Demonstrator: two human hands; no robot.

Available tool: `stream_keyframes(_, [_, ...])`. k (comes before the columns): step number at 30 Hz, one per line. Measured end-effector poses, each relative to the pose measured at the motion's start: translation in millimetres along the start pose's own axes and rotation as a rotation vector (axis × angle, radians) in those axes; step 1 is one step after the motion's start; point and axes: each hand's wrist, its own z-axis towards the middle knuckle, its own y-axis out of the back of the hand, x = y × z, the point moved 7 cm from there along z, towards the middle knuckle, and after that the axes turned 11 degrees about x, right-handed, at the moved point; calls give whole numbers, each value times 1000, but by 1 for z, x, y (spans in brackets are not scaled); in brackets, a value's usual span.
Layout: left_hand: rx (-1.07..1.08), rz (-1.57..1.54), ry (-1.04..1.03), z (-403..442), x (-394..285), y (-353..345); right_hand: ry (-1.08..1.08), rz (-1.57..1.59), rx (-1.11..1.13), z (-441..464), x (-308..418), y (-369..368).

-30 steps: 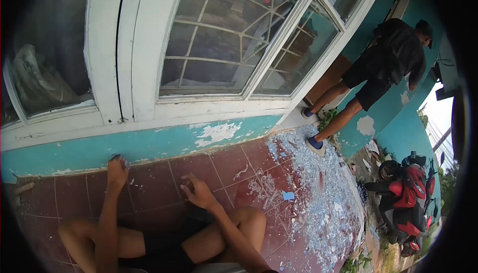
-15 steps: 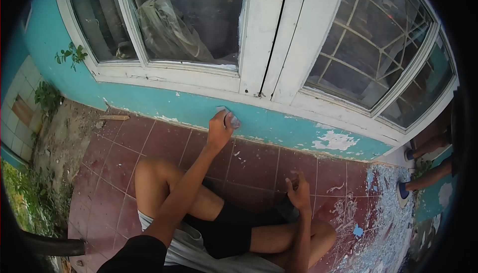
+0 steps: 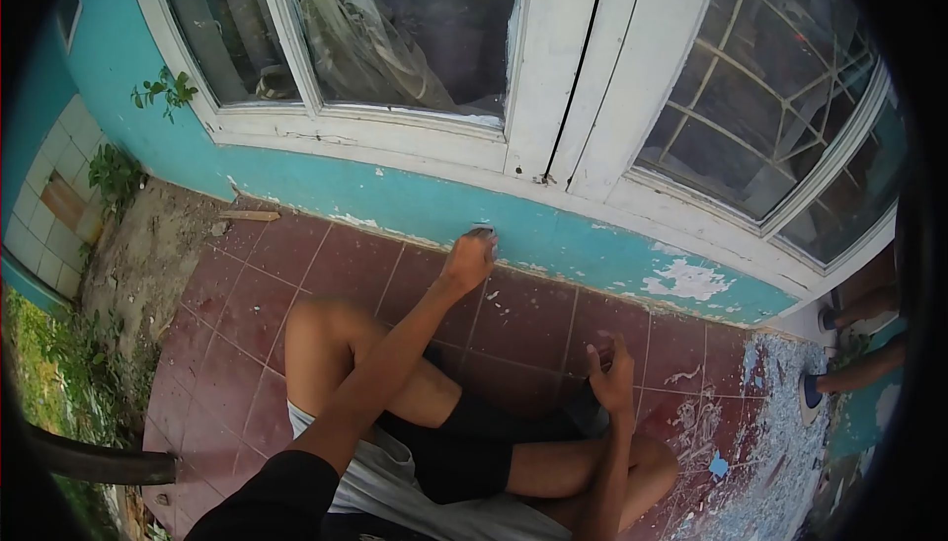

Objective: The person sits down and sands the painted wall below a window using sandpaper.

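Small greyish object (image 3: 491, 234) is mostly hiding behind the tightly wrapped fingers of the left hand (image 3: 470, 259), beside the peeling, turquoise-painted wall (image 3: 592, 245); contact unclear. Right hand (image 3: 612, 381) is curling loosely; cannot tell whether it is holding anything. Less object is showing than half a second ago. Count: two hands, one object.

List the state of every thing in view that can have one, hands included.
Left hand: closed around a small object, up against the wall.
Small object: gripped, mostly hidden.
Right hand: fingers bent, nothing visible in it.
Teal wall: paint missing in patches.
Tiled floor: littered at the right.
Paint flakes: loose, scattered.
Wood strip: lying flat.
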Motion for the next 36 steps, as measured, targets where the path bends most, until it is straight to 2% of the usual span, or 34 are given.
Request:
stream_keyframes(3, [-81, -105, 35, 7, -14, 17, -62, -3, 37, 0, -6, 0])
stream_keyframes(5, [-260, -129, 69, 7, -15, 39, -37, -44, 33, -5, -5, -2])
stream_keyframes(6, [-242, -125, 68, 4, -9, 29, -51, -31, 30, -6, -5, -4])
stream_keyframes(8, [-70, -44, -10, 2, -12, 5, -64, -10, 23, -3, -2, -1])
stream_keyframes(12, [-200, -92, -43, 10, -20, 30, -44, -11, 29, 1, -5, -7])
stream_keyframes(14, [-274, -182, 157, 9, -6, 50, -51, -37, 43, -3, -11, -2])
stream_keyframes(15, [-262, -181, 155, 8, -6, 40, -64, -45, 56, -6, -13, -5])
stream_keyframes(17, [-182, -126, 18, 4, -18, 22, -75, -9, 33, -5, -8, -3])
stream_keyframes(20, [-190, -92, -4, 7, -18, 22, -56, -1, 31, 3, -4, -5])
stream_keyframes(21, [-209, -105, 3, 11, -24, 34, -24, -34, 32, 3, -5, -7])
stream_keyframes(23, [-290, -161, 170, 11, -16, 61, -13, -60, 53, -4, -8, -7])
stream_keyframes(26, [-233, -115, 52, 9, -12, 37, -87, -21, 66, -4, -9, -6])
stream_keyframes(30, [-230, -66, 41, 7, -13, 42, -61, 42, 42, 3, 2, -6])
stream_keyframes(32, [-244, -182, 225, 10, 8, 52, 3, -15, 38, -1, -5, -9])
stream_keyframes(36, [-169, -79, 85, 5, -12, 28, -70, 32, 53, -4, -5, -5])
